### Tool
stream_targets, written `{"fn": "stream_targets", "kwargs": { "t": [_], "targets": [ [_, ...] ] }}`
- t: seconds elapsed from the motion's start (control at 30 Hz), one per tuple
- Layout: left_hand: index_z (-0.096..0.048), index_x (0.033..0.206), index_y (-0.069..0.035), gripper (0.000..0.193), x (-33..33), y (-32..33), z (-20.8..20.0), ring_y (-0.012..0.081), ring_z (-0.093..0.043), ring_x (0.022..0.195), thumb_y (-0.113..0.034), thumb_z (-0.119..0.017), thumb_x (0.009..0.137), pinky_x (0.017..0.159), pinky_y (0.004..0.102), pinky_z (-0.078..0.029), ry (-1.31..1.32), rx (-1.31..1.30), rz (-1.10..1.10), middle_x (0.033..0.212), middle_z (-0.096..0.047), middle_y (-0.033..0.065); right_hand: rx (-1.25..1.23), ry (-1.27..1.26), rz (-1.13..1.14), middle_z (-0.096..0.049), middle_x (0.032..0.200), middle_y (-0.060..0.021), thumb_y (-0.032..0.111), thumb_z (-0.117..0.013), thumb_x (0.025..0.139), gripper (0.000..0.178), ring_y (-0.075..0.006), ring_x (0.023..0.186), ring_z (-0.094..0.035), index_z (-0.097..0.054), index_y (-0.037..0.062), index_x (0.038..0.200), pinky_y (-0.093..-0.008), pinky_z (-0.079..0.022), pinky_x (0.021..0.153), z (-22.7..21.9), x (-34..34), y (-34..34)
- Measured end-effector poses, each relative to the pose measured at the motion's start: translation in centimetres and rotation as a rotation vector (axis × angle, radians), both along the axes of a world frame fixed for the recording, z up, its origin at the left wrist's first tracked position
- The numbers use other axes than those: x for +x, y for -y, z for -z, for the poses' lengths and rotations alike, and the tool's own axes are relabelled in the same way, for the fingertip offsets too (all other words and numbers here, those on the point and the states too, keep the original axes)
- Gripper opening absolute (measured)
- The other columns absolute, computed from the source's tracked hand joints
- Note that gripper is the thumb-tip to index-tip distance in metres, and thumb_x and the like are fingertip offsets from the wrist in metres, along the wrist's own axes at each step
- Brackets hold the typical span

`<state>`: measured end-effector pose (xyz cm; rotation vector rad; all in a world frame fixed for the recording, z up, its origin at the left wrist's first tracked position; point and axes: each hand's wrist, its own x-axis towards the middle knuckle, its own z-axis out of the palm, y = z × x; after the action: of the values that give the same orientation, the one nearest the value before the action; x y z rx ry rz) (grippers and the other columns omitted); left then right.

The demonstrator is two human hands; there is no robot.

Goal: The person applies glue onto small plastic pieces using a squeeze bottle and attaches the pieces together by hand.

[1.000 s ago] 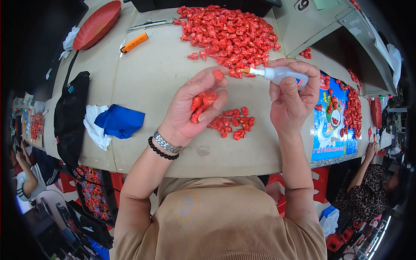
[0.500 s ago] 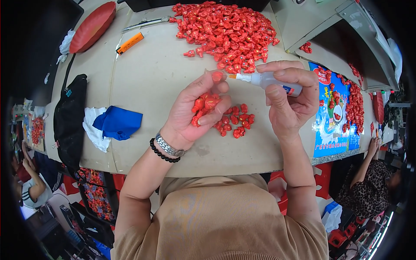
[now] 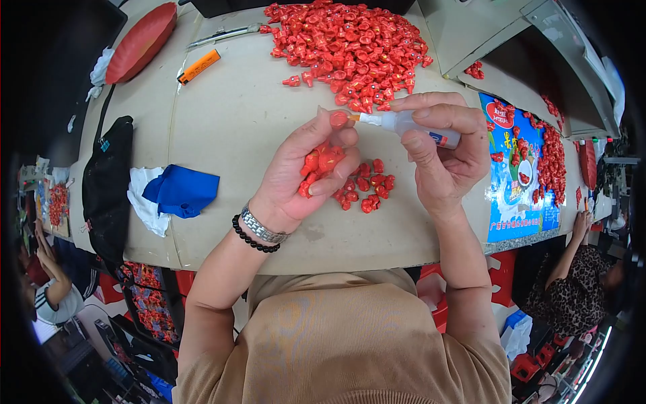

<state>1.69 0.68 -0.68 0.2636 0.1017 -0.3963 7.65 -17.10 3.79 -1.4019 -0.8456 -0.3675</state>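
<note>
Left grip (image 3: 293, 165) pinches a red piece (image 3: 338, 119), others cupped below; right grip (image 3: 447, 151) clasps a translucent bottle (image 3: 407, 124), tip at the piece. Beyond both lies a red heap (image 3: 350, 50), between them a cluster (image 3: 369, 184), leftward a blue cloth (image 3: 183, 191).

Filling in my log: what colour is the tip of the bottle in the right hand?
The tip is orange, seen best in the head view.
</note>
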Motion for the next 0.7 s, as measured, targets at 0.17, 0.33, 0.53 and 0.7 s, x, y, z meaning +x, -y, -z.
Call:
{"fn": "stream_targets", "kwargs": {
  "t": [0.17, 0.33, 0.53, 0.7],
  "targets": [
    [-0.061, 0.105, -0.007, 0.029, 0.0, 0.17, -0.09, 0.0159, -0.049, 0.061, -0.031, -0.047, 0.098, 0.032, 0.0184, -0.028, 0.009, 0.025, -0.012, 0.093, -0.065, 0.0068, -0.027, 0.001, -0.001, -0.066, 0.09, -0.0157, -0.006, -0.065, 0.075, 0.018, -0.0221, 0.085, -0.063, -0.058, -0.0018, 0.091, -0.0297, -0.05, 0.072, -0.11, -0.14, -0.08],
    [-0.06, 0.107, -0.007, 0.029, -0.06, 0.1, 0.2, 0.0155, -0.049, 0.061, -0.031, -0.047, 0.098, 0.032, 0.0184, -0.028, 0.034, 0.012, -0.016, 0.093, -0.065, 0.0068, -0.051, 0.009, 0.009, -0.066, 0.09, -0.0159, -0.006, -0.065, 0.074, 0.019, -0.0223, 0.084, -0.063, -0.058, -0.0018, 0.091, -0.0294, -0.05, 0.072, -0.06, -0.05, -0.09],
    [-0.059, 0.105, -0.007, 0.025, -0.07, 0.18, -0.28, 0.0154, -0.05, 0.061, -0.029, -0.049, 0.097, 0.032, 0.0183, -0.029, 0.014, 0.044, -0.036, 0.092, -0.064, 0.0061, -0.036, 0.021, 0.02, -0.065, 0.091, -0.0165, -0.007, -0.065, 0.075, 0.019, -0.0218, 0.084, -0.062, -0.058, -0.0018, 0.092, -0.0289, -0.05, 0.072, -0.08, -0.09, -0.06],
    [-0.057, 0.107, -0.007, 0.021, 0.01, 0.12, -0.3, 0.0153, -0.052, 0.063, -0.025, -0.052, 0.096, 0.032, 0.0185, -0.03, 0.001, 0.058, -0.07, 0.091, -0.063, 0.0058, 0.015, -0.013, 0.019, -0.065, 0.092, -0.0173, -0.007, -0.064, 0.075, 0.019, -0.0209, 0.083, -0.062, -0.058, -0.0016, 0.093, -0.0288, -0.05, 0.071, -0.09, 0.03, 0.13]
  ]
}}
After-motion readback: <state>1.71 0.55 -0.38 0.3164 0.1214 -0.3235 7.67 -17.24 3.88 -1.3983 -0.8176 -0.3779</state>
